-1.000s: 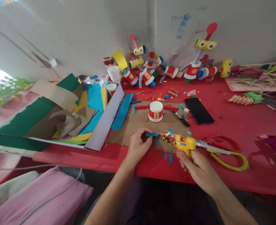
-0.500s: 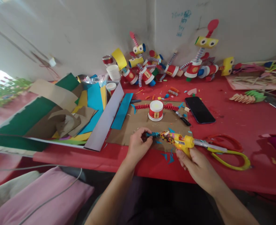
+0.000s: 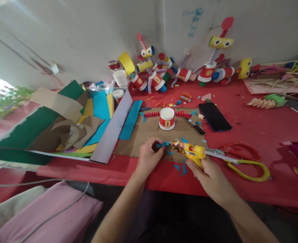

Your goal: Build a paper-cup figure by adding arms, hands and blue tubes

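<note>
My left hand [image 3: 150, 157] is closed in a pinch on a blue folded paper strip [image 3: 163, 145], pleated like a small spring. Around the handle of a yellow hot glue gun [image 3: 193, 153], my right hand [image 3: 209, 177] is closed. The gun's nozzle end is at the right end of the strip; whether they touch I cannot tell. A clear glue stick juts from the gun's back. Behind my hands, a red and white paper cup [image 3: 167, 119] stands upside down on a cardboard sheet [image 3: 131, 147], with red pleated paper arms at both sides.
Scissors [image 3: 250, 168] and a black phone [image 3: 214, 116] lie to the right. A utility knife [image 3: 197, 127] is beside the cup. At the left stands a box of coloured paper [image 3: 99, 108]. Several paper-cup figures [image 3: 206, 72] line the wall. Blue scraps [image 3: 183, 169] lie near the front edge.
The whole view has shifted slightly. Both hands keep their holds, and the glue gun stays at the end of the blue strip.
</note>
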Tool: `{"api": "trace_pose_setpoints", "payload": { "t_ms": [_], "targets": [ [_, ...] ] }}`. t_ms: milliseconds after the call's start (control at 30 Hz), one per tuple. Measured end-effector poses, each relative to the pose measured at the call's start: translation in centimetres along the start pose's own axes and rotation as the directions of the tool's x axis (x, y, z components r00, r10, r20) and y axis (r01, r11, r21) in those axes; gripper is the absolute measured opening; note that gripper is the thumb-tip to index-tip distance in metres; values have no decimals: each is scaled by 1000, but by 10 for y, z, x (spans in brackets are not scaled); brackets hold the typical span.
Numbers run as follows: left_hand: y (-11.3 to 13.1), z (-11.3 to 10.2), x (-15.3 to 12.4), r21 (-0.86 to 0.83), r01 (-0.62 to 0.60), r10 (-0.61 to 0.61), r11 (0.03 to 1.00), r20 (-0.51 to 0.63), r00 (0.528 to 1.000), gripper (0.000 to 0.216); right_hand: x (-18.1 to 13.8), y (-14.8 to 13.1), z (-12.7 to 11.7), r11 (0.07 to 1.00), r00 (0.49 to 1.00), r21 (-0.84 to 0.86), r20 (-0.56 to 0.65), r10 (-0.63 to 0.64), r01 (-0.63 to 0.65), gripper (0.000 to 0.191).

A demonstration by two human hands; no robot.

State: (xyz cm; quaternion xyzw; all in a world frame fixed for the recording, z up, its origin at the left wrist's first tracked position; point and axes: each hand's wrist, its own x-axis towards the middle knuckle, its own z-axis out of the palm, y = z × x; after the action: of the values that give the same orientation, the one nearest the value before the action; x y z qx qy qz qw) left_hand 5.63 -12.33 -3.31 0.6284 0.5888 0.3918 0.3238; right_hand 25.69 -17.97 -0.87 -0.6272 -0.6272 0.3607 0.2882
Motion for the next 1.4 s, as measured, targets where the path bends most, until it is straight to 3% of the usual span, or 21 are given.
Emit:
{"api": "trace_pose_setpoints", "payload": {
  "t_ms": [200, 567, 1400],
  "targets": [
    [-1, 1, 0, -13, -8, 8, 1000, 0, 1000, 9, -4, 5, -7, 995, 996, 66, 50, 73, -76, 39],
    [-1, 0, -1, -11, -12, 13, 1000, 28, 1000, 9, 0, 6, -8, 972, 992, 207, 74, 98, -111, 40],
    [-5, 1, -2, -4, -87, 87, 996, 50, 995, 15, 10, -7, -15, 998, 997, -66, 80, 17, -11, 28]
  ]
}}
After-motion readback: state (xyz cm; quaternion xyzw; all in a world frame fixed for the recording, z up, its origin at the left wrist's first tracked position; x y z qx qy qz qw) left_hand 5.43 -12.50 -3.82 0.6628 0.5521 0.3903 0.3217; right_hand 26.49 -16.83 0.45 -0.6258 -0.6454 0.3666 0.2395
